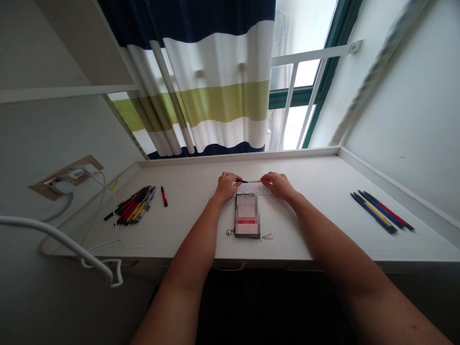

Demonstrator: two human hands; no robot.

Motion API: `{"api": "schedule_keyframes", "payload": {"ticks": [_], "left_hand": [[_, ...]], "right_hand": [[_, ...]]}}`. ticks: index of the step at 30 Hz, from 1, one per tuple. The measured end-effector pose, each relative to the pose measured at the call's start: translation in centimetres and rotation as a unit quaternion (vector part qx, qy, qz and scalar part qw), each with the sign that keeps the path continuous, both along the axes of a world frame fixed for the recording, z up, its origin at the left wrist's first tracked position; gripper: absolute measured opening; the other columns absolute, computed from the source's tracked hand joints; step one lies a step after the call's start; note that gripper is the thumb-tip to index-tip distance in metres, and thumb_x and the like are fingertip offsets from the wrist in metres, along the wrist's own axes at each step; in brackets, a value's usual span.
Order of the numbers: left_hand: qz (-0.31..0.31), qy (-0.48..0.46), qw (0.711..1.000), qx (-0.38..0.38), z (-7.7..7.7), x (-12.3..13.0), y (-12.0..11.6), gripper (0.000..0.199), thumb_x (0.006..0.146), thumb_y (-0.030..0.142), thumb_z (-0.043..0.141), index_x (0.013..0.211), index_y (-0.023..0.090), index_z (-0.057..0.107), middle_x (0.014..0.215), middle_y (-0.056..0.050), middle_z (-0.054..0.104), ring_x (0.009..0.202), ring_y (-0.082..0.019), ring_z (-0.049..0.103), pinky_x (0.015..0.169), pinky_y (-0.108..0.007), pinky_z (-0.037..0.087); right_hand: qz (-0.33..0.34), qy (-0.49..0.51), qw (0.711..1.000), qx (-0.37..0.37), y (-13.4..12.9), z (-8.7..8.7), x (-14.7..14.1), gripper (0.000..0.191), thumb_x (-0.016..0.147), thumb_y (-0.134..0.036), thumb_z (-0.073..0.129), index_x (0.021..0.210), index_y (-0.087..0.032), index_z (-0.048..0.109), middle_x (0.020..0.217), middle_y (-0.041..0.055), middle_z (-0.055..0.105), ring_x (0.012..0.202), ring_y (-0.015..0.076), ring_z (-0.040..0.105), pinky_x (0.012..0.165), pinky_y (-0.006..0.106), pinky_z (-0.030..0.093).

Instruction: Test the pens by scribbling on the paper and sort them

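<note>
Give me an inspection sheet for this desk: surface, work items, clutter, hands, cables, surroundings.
Surface: white desk, no spill seen.
Work items: slim dark-and-yellow pen, possibly in parts, by the patterned sheet; phone nearer the wearer.
Clutter: pen heap and red-and-black pen left; pen row right.
Hands: left hand grips the dark end, right hand the yellow.
Cables: white cable on the desk's left.
Surroundings: striped curtain, window.

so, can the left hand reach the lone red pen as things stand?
Probably yes: nothing visible stands between the left hand and the red pen, though that hand is holding a slim dark piece.
</note>
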State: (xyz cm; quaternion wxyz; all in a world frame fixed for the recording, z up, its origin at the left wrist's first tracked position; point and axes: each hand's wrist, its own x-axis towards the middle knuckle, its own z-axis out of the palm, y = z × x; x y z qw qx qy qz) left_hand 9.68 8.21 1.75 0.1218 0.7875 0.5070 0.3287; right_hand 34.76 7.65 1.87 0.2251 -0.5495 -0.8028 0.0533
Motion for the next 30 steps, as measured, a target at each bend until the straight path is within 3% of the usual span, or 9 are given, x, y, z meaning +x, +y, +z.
{"api": "schedule_keyframes", "payload": {"ticks": [16,24,30], "left_hand": [[-0.011,-0.01,1.0,0.007,-0.5,0.3,0.3,0.015,0.091,0.019,0.067,0.1,0.022,0.079,0.106,-0.008,0.077,0.112,-0.03,0.06,0.105,-0.049,0.042],[0.004,-0.123,0.992,-0.022,-0.8,0.5,0.5,0.014,0.09,0.019,0.068,0.099,0.02,0.078,0.11,-0.009,0.078,0.108,-0.025,0.067,0.101,-0.042,0.049],[-0.036,-0.177,0.982,-0.047,-0.8,1.5,0.0,0.011,0.089,0.02,0.069,0.096,0.019,0.078,0.102,-0.007,0.079,0.1,-0.022,0.071,0.096,-0.039,0.051]], "right_hand": [[-0.001,0.009,1.0,0.006,0.3,-0.4,-0.2,0.024,0.096,-0.018,0.056,0.108,-0.023,0.077,0.113,0.0102,0.073,0.106,0.0271,0.065,0.097,0.043,0.042],[-0.002,0.085,0.996,-0.002,0.6,-0.8,-0.2,0.02,0.094,-0.017,0.059,0.102,-0.023,0.076,0.108,0.0076,0.075,0.095,0.0231,0.068,0.089,0.038,0.05],[0.048,0.14,0.989,0.02,0.6,-1.2,-1.0,0.016,0.092,-0.02,0.063,0.099,-0.023,0.078,0.103,0.0063,0.075,0.089,0.0212,0.069,0.086,0.036,0.053]]}}
